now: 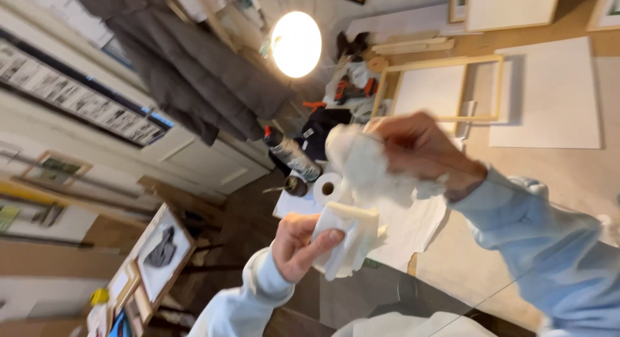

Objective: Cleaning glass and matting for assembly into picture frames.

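My left hand (pixel 298 244) grips a folded white paper towel (pixel 349 237), thumb across its front. My right hand (pixel 423 149) is blurred and clutches a crumpled white wad of paper (pixel 367 166) just above the folded piece. Both sleeves are light blue. Below the hands lies a pane of glass (pixel 387 298) whose edge runs diagonally. A white paper sheet (pixel 413 227) is spread behind the hands.
A roll of paper towel (pixel 327 188) and a dark spray bottle (pixel 290 155) with a red cap stand on the table. A wooden frame (pixel 442 88), white boards (pixel 549 94), a bright lamp (pixel 296 44) and a hanging grey coat (pixel 187 78) lie beyond.
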